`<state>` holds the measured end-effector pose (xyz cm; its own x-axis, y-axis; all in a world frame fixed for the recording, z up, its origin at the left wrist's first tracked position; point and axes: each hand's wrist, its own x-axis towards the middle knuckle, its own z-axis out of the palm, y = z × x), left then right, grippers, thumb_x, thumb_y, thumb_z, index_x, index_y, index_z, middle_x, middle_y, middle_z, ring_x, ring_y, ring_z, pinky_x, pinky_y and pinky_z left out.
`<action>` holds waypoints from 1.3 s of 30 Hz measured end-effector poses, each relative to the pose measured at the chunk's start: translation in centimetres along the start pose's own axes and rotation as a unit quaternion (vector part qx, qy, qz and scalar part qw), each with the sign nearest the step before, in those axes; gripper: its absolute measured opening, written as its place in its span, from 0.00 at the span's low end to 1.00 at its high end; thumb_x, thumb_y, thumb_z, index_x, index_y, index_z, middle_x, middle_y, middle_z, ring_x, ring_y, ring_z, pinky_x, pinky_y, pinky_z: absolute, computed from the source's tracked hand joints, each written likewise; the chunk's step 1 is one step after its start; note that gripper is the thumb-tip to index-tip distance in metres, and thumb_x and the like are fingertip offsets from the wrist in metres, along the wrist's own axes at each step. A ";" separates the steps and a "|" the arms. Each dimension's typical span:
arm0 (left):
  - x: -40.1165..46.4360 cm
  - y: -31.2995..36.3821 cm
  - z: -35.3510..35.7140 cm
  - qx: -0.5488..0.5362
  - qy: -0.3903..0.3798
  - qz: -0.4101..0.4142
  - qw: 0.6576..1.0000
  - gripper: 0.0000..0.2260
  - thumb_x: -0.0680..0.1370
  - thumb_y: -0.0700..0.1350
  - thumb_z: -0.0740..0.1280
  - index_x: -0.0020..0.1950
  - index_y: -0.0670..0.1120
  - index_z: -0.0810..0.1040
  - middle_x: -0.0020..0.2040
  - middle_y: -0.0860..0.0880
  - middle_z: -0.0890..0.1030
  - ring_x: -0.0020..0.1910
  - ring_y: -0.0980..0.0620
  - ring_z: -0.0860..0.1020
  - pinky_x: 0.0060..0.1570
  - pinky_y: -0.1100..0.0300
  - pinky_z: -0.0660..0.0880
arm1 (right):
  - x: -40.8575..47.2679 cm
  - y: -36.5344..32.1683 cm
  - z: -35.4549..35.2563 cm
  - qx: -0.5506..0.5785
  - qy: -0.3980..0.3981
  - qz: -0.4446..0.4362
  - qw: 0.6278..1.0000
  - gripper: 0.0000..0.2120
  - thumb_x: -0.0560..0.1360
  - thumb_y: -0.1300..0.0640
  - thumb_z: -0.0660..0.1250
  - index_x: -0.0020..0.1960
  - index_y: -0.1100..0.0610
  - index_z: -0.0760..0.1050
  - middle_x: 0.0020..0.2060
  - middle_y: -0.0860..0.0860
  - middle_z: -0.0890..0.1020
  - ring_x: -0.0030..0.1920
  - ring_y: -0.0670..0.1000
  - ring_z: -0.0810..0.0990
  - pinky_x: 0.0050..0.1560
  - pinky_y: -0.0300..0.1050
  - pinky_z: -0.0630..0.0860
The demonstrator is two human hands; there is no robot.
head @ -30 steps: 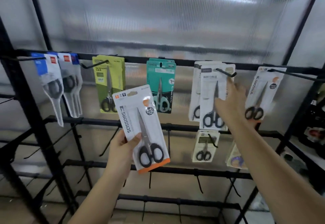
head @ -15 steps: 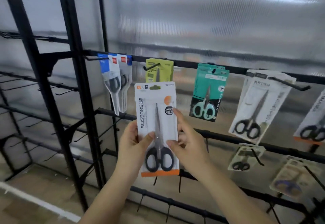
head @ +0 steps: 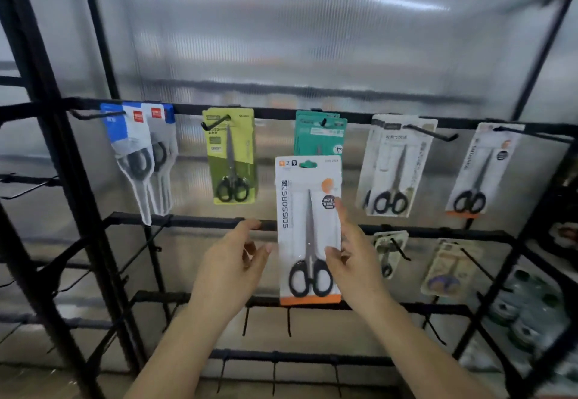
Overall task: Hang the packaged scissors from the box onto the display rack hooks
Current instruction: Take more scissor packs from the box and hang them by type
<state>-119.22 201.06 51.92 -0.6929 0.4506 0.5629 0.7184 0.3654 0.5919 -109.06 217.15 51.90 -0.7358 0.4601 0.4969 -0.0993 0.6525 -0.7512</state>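
A white packaged pair of scissors [head: 308, 229] with black handles and an orange bottom strip is held upright in front of the black display rack [head: 175, 220]. My right hand [head: 352, 261] pinches its right edge, thumb on the front. My left hand [head: 233, 265] hovers just left of the pack with fingers relaxed, not touching it. The pack's top overlaps the teal pack [head: 320, 135] hanging behind. A matching white and orange pack [head: 481, 170] hangs on the top-row hook [head: 531, 134] at the right.
The top bar also carries blue-white packs [head: 140, 154], a green pack [head: 231, 154] and white packs [head: 395, 164]. Two smaller packs [head: 389, 250] [head: 450, 265] hang on the second row. Bare hooks [head: 287, 320] stick out of the lower bars. Rack uprights stand at the left [head: 40, 85].
My left hand has let go of the pack, which now sits in my right hand alone. The pack has shifted right, in front of the teal pack. The view has swung back right.
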 end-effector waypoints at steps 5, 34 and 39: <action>1.0 3.6 4.1 0.017 -0.063 0.060 0.996 0.19 0.78 0.51 0.64 0.69 0.54 0.67 0.41 0.60 0.72 0.38 0.62 0.73 0.35 0.72 0.67 | -2.0 3.7 -7.6 -0.049 0.124 0.068 0.989 0.39 0.75 0.71 0.60 0.72 0.36 0.51 0.65 0.46 0.71 0.62 0.51 0.73 0.58 0.45 0.75; 0.2 14.4 16.9 0.010 -0.128 0.070 0.989 0.19 0.78 0.51 0.63 0.69 0.54 0.67 0.42 0.60 0.71 0.41 0.59 0.73 0.45 0.60 0.75 | -1.8 11.5 -31.8 -0.145 0.332 0.103 0.926 0.25 0.76 0.65 0.63 0.71 0.49 0.65 0.35 0.47 0.68 0.33 0.47 0.67 0.35 0.29 0.67; 0.8 15.1 16.7 0.023 -0.119 0.069 0.990 0.17 0.78 0.48 0.65 0.67 0.51 0.70 0.44 0.56 0.74 0.43 0.54 0.75 0.46 0.58 0.75 | 0.6 12.4 -32.1 -0.206 0.284 0.105 0.931 0.25 0.77 0.62 0.59 0.72 0.47 0.63 0.41 0.53 0.74 0.33 0.47 0.68 0.33 0.37 0.65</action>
<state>-107.90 220.54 51.62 -0.5580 0.6754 0.4822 0.8110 0.3207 0.4893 -89.20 244.85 56.85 -0.2263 0.7715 0.5945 0.3576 0.6336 -0.6861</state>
